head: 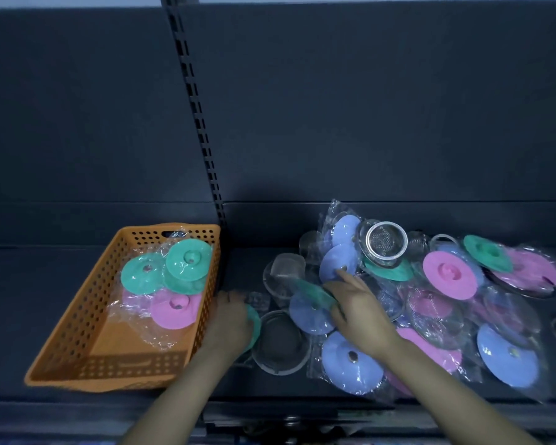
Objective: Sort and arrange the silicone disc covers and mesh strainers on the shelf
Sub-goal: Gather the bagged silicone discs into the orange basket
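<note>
An orange perforated basket (77, 332) on the left of the dark shelf holds two green disc covers (187, 261) and a pink one (174, 311), all in clear wrap. My left hand (230, 319) grips a green disc cover (255, 326) just right of the basket. My right hand (355, 311) reaches into the pile and pinches another green wrapped cover (312, 292) lying over a blue one (305, 316). Blue, pink and green covers and several mesh strainers, one of them steel (384, 244), lie mixed on the right.
A slotted upright post (203, 136) rises behind the basket's right corner. A dark mesh strainer (280, 343) sits between my hands near the shelf's front edge (270, 399). A dark back panel closes off the shelf behind.
</note>
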{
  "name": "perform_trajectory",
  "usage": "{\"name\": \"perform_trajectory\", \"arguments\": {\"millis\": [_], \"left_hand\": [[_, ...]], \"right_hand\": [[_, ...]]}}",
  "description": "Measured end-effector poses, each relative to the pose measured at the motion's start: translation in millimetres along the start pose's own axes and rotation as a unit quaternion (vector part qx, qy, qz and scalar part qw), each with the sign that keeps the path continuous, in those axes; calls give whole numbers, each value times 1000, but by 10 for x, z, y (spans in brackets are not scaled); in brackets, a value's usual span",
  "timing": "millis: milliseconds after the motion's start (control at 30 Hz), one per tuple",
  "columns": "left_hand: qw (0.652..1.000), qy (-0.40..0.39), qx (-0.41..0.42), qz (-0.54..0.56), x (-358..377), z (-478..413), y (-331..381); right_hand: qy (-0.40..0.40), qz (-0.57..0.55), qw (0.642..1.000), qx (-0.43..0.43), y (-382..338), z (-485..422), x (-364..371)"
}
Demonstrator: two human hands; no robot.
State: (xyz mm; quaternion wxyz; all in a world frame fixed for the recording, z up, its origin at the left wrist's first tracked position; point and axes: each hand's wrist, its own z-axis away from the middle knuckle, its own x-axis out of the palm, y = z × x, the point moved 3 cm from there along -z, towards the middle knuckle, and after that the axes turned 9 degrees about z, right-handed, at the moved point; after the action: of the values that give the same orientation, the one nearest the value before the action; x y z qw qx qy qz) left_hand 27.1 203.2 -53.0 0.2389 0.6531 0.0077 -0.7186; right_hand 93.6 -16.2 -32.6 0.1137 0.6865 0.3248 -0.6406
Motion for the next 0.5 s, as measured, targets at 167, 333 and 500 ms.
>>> {"name": "perform_trajectory", "arguments": {"millis": [167, 333, 500], "left_hand": [[993, -72, -95, -8, 39, 16, 36], [985, -102, -129, 48, 178, 17, 49], [984, -61, -156, 63, 196, 80, 40]], "right_hand": [[30, -74, 996, 37, 7, -18, -39], [68, -146, 985, 59, -19, 27, -110], [105, -203, 969, 96, 1, 79, -222]]}}
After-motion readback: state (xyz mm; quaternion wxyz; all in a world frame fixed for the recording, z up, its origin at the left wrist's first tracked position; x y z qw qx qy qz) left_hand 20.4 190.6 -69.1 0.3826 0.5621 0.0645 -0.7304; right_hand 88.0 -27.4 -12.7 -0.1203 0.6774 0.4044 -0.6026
